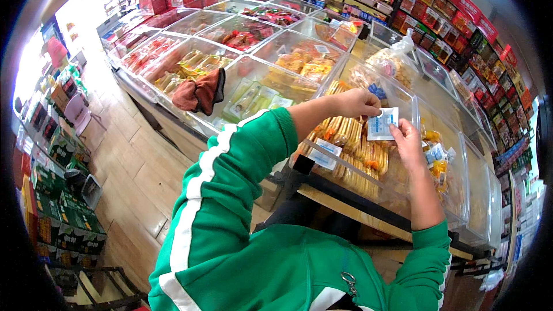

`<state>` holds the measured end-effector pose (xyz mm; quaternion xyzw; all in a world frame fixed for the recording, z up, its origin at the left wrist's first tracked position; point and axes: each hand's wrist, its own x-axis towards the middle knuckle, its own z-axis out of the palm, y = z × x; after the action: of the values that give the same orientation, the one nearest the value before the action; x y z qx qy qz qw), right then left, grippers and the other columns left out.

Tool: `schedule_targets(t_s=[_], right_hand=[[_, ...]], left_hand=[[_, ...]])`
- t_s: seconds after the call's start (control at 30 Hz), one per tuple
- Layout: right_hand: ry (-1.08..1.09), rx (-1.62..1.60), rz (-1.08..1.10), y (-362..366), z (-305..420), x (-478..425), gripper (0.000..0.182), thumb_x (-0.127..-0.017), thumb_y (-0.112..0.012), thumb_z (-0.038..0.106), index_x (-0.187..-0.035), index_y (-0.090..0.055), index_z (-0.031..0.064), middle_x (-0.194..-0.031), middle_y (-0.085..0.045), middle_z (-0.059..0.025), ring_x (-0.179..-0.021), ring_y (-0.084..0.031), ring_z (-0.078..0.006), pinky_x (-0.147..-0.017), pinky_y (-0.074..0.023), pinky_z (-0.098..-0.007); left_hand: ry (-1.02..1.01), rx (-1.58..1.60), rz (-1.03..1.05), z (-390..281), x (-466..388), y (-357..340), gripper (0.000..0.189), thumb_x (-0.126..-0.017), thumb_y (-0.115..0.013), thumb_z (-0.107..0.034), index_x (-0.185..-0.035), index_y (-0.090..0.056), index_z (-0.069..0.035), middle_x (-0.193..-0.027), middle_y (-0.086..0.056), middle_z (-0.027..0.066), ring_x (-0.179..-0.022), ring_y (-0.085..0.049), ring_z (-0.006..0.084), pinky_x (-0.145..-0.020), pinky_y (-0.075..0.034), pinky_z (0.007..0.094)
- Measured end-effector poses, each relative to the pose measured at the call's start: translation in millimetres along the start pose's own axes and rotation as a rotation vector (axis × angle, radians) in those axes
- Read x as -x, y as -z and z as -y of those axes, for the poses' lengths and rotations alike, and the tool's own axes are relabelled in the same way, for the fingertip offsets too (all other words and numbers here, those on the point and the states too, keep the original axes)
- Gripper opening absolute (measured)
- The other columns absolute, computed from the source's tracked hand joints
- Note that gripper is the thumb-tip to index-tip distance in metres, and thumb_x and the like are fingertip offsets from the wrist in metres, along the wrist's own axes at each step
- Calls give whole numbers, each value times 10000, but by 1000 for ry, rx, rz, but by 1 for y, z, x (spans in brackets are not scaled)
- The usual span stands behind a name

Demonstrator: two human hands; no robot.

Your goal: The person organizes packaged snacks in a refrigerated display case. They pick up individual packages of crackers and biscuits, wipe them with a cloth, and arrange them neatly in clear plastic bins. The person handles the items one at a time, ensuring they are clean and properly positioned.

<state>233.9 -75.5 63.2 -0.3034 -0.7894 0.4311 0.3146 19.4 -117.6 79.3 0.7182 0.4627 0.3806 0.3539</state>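
Observation:
A small white sachet (382,124) with blue print is held up between my two hands. My left hand (359,103) pinches its upper left edge, and my right hand (407,140) grips the right side with the thumb on its face. Below them is a clear plastic bin (414,114) of the display stand. Rows of wrapped golden, thin-edged snacks (354,138) fill much of it. Another white sachet (325,154), also printed in blue, lies on the snacks at the bin's near left. A small blue object (377,91) sits just beyond my left hand.
Left of my arm, a reddish-brown cloth item (199,91) drapes over a bin divider by green-white packets (255,99). A knotted clear bag (393,62) of snacks stands beyond the bin. Yellow packets (440,168) lie to the right. Packed shelves (449,21) line the back.

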Motion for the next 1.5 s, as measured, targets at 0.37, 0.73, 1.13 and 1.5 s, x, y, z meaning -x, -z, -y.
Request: schedule_targets(t_s=[0.37,0.73,1.13,1.5], right_hand=[[-65,-26,-32,-5,9,11,130,-857,-497,157,-865,-524,30,-682,-540,-18,-600,-529,-88,-552,-449,-216],[-31,-13,59,-5,11,11,131,-855,-504,177,-841,-514,48,-676,-540,-7,-591,-513,-69,-537,-430,-197],[32,167,-92,-4,6,14,105,-834,-509,107,-819,-531,6,-631,-541,-19,-569,-513,-68,-519,-426,-213],[214,-108,-488,64,48,101,129,-854,-502,129,-908,-550,22,-726,-560,-17,-639,-531,-74,-578,-452,-199]], left_hand=[[268,491,-245,14,50,76,183,-805,-571,-227,-867,-589,-56,-600,-471,-18,-487,-416,56,-409,-325,184],[288,662,-1077,110,124,238,364,-801,-583,-236,-1088,-429,-74,-909,-521,86,-709,-592,238,-555,-527,325],[-27,-228,-516,51,58,99,331,-771,-564,-233,-1001,-553,6,-907,-614,129,-839,-595,186,-743,-459,281],[-305,-531,99,-23,56,4,332,-803,-544,-264,-1030,-533,-22,-977,-584,144,-910,-561,272,-797,-436,347]])
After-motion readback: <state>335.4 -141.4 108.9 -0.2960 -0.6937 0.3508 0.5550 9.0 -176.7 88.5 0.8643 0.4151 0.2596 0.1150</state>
